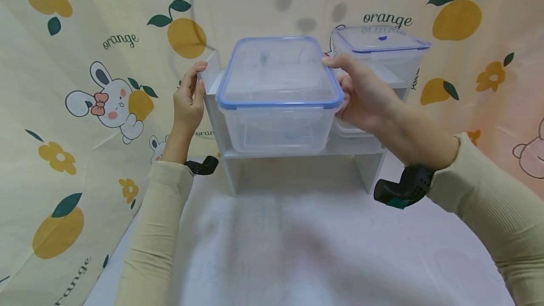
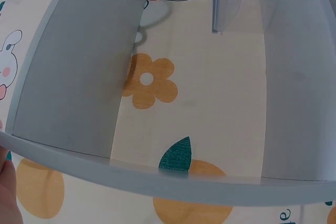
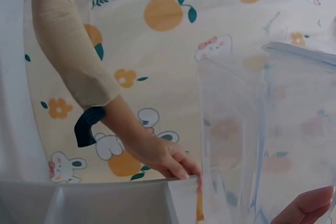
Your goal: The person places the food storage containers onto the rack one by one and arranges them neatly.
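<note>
A clear plastic food container [image 1: 278, 129] with a blue-rimmed lid stands at the front of a white shelf unit [image 1: 367, 171]; whether its base rests on the board or hovers, I cannot tell. My right hand [image 1: 365, 91] grips its right side, thumb on the lid's rim and fingers curled beneath. In the right wrist view, that container [image 3: 231, 124] looms close beside my right hand's fingers [image 3: 310, 205]. My left hand [image 1: 189, 100] holds the upper left edge of the shelf unit, fingertips over the panel. The left wrist view looks into the shelf frame [image 2: 79, 72], with that hand partly cut off.
Another lidded clear container [image 1: 382, 46] stands on top of the shelf unit at the right. Below it, partly behind my right hand, sits a further clear container [image 1: 350, 131]. A cloth printed with oranges and rabbits [image 1: 106, 155] hangs behind; a white surface [image 1: 272, 249] lies in front.
</note>
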`<action>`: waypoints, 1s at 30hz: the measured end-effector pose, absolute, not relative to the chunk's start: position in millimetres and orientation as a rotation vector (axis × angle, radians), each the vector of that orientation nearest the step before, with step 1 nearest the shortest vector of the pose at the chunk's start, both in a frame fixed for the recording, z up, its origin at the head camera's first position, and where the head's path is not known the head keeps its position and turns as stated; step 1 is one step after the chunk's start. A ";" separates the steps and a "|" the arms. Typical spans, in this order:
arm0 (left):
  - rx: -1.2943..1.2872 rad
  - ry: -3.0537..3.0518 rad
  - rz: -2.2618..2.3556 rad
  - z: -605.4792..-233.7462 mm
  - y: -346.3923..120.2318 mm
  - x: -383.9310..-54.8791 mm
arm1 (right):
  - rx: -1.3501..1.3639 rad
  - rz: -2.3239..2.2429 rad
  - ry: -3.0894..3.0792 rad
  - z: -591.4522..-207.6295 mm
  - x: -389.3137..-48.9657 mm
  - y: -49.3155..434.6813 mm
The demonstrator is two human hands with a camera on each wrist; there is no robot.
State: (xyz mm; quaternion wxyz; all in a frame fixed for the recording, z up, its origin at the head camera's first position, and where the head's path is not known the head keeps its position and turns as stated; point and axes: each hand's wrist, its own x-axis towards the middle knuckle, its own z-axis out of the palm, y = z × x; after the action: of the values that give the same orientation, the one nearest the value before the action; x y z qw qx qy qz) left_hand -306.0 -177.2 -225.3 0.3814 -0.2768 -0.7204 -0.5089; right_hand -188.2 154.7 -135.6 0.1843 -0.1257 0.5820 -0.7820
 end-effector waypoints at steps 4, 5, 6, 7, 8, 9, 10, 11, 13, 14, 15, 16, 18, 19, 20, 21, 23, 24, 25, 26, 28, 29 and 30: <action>-0.711 -1.831 -1.302 -225.4 -177.3 -306.7 | -0.344 -2.243 1.554 -133.3 -191.5 155.1; -0.712 -1.828 -1.303 -225.4 -177.4 -306.9 | -0.341 -2.252 1.532 -133.0 -192.3 155.3; -0.713 -1.826 -1.302 -225.5 -177.5 -307.0 | -0.335 -2.258 1.518 -132.6 -193.1 155.2; -0.715 -1.823 -1.302 -225.6 -177.6 -307.1 | -0.330 -2.264 1.509 -132.2 -193.9 154.9; -0.715 -1.822 -1.301 -225.6 -177.6 -307.1 | -0.320 -2.274 1.496 -131.9 -194.8 154.5; -0.715 -1.821 -1.299 -225.8 -177.6 -307.1 | -0.311 -2.281 1.498 -131.8 -195.2 153.9; -0.716 -1.821 -1.296 -225.9 -177.6 -307.2 | -0.302 -2.287 1.495 -131.7 -195.7 153.4; -0.718 -1.819 -1.297 -225.9 -177.6 -307.1 | -0.293 -2.291 1.501 -131.5 -196.0 152.9; -0.723 -1.816 -1.298 -225.9 -177.3 -307.1 | -0.285 -2.289 1.512 -131.3 -197.0 151.8; -0.727 -1.814 -1.299 -225.9 -177.2 -307.3 | -0.276 -2.289 1.519 -131.2 -197.5 151.3; -0.729 -1.813 -1.300 -225.9 -177.2 -307.5 | -0.269 -2.288 1.524 -131.2 -198.0 150.8; -0.729 -1.812 -1.301 -226.0 -177.2 -307.8 | -0.261 -2.287 1.522 -131.1 -198.8 150.3; -0.728 -1.811 -1.296 -226.1 -177.3 -308.3 | -0.234 -2.294 1.510 -131.1 -200.8 149.1; -0.728 -1.811 -1.293 -226.1 -177.5 -308.6 | -0.216 -2.303 1.500 -131.1 -201.9 148.4; -0.725 -1.812 -1.293 -225.9 -177.5 -308.8 | -0.201 -2.309 1.495 -131.2 -203.1 147.8; -0.722 -1.814 -1.291 -225.9 -177.6 -309.0 | -0.187 -2.317 1.486 -131.2 -204.3 147.0; -0.718 -1.819 -1.289 -225.6 -177.7 -309.2 | -0.162 -2.334 1.478 -131.6 -206.8 145.3; -0.714 -1.823 -1.290 -225.7 -177.6 -309.2 | -0.155 -2.342 1.476 -131.8 -208.0 144.5; -0.711 -1.828 -1.290 -225.7 -177.7 -309.1 | -0.149 -2.348 1.477 -132.0 -209.0 143.6; -0.708 -1.831 -1.294 -225.8 -177.7 -309.0 | -0.142 -2.355 1.478 -132.3 -209.9 142.8; -0.709 -1.835 -1.294 -226.2 -177.8 -309.1 | -0.125 -2.368 1.478 -132.8 -211.7 141.5; -0.707 -1.837 -1.294 -226.3 -177.9 -308.9 | -0.117 -2.373 1.480 -133.2 -212.4 140.9; -0.708 -1.837 -1.293 -226.5 -178.0 -308.8 | -0.107 -2.377 1.478 -133.4 -212.8 140.4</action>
State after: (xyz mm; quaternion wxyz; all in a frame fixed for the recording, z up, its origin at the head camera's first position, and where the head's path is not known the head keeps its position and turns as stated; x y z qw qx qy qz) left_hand -308.8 -178.0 -226.5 0.3830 -0.2778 -0.7204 -0.5071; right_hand -212.8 140.4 -133.4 0.1694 -0.0378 0.5200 -0.8363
